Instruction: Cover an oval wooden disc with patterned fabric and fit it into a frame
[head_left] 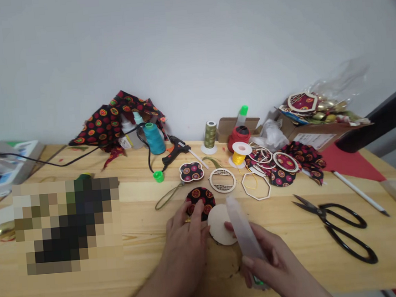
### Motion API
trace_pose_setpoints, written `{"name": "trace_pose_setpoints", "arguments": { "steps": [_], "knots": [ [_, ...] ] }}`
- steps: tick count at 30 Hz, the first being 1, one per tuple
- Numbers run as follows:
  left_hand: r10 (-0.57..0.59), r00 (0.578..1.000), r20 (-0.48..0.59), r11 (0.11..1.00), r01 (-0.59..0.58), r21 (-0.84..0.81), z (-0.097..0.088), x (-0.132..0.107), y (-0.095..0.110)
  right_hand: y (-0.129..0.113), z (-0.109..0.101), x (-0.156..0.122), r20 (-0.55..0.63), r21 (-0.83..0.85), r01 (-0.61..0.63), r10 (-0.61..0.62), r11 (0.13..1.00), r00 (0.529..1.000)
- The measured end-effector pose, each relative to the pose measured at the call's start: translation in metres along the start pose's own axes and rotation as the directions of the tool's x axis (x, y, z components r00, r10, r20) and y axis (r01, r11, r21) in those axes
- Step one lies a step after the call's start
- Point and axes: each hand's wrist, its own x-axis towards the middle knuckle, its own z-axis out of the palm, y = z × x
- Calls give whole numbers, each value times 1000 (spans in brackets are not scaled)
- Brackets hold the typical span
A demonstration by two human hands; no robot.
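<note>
Translucent plastic tube (242, 227), pinched in our right hand (273, 257), slants away-left; just left of that nearer grip lies the pale round disc (219, 224), our left hand (185, 241) spread on black patterned cloth (206, 197).

Covered, blurred, pixelated
The left hand (187, 238) partly covers a black patterned fabric disc (203, 194); left of that hand, a dark shape (67, 234) is unreadably pixelated; the right hand (273, 252) partly hides a blurred, translucent plastic bottle (243, 229).

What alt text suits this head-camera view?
A person's right hand holds a translucent bottle by a pale disc while the left hand touches round patterned fabric. Black scissors, thread spools and a glue gun share the wooden table.
</note>
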Motion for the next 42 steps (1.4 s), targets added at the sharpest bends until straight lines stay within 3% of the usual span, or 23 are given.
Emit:
{"name": "trace_pose_setpoints", "arguments": {
  "steps": [7,14,19,23,31,34,37,40,42],
  "knots": [
    [83,996,-13,970,-78,232,-4,3,-6,1,-3,-7,20,-32,-40,41,999,999],
    [94,995,-39,958,-80,274,-7,9,-8,2,-7,-20,20,-68,-144,146,987,989],
    [140,983,-119,976,-116,186,-5,7,-4,-3,-9,-13,-108,-7,-19,18,1000,994],
    [99,988,-122,991,-86,104,-6,0,6,-7,-5,0,-242,5,29,-27,1000,970],
    [101,984,-148,995,-102,-1,1,-20,10,-1,-6,-6,-213,-89,24,-43,996,976],
    [107,978,-177,981,-133,-143,-6,-24,11,0,-5,-11,-239,-120,24,-53,992,970],
    [95,994,-55,865,-110,-490,-19,-22,16,1,1,-11,-207,-207,82,-125,975,970],
    [47,988,148,590,92,-802,-29,-14,25,3,10,-6,-180,-312,177,-241,933,954],
    [46,954,296,404,253,-879,-31,-9,31,5,16,-2,-175,-381,192,-275,905,945]
  ]
}}
